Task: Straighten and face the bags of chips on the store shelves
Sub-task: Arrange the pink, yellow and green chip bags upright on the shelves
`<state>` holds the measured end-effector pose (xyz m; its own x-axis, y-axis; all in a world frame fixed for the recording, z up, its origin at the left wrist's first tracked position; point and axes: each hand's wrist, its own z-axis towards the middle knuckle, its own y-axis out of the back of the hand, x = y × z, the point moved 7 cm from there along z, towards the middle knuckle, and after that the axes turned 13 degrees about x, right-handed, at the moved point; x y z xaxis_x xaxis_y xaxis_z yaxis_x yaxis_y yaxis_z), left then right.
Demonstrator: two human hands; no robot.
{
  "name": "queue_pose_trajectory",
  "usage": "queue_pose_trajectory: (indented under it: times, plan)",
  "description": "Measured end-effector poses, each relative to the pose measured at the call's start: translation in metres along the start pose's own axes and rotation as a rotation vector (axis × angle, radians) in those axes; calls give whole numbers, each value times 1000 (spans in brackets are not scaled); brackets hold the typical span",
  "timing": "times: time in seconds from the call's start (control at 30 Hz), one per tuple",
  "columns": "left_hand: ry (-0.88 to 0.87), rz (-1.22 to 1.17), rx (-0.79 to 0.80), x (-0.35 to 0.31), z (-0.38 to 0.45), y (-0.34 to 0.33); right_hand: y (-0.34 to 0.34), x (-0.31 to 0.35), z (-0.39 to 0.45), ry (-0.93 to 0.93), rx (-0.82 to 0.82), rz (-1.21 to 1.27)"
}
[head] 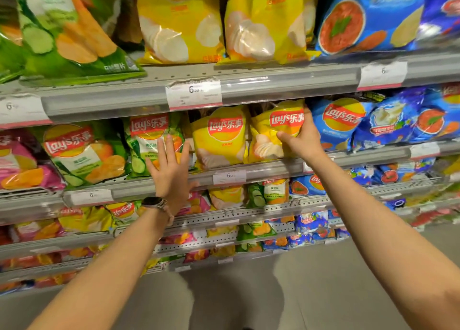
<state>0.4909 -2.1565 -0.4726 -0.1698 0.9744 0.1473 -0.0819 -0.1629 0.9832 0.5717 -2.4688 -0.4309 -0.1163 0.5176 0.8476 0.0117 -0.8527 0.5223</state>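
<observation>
On the middle shelf (273, 170) stand Lay's chip bags. My right hand (302, 139) grips the right side of a yellow bag (271, 135), thumb across its front, fingers behind its right edge. Beside it on the left stands another yellow bag (220, 137), upright. My left hand (170, 169), fingers spread, lies flat against the lower front of a green cucumber bag (146, 140). A watch sits on that wrist. A second green bag (84, 152) leans further left.
Blue bags (341, 123) stand right of the held yellow bag, a pink bag (17, 160) at far left. Large green, yellow and blue bags fill the shelf above (286, 80). Lower shelves hold several more bags. Price tags (194, 94) line the rails.
</observation>
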Motion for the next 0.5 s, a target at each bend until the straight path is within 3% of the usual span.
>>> queue_pose_trajectory:
  times: [0.27,0.5]
  plan:
    - [-5,-42,5,0,5,-3,-9,-11,5,7,30,48]
    - [1,28,-46,1,7,-6,-20,-23,-9,32,-110,178]
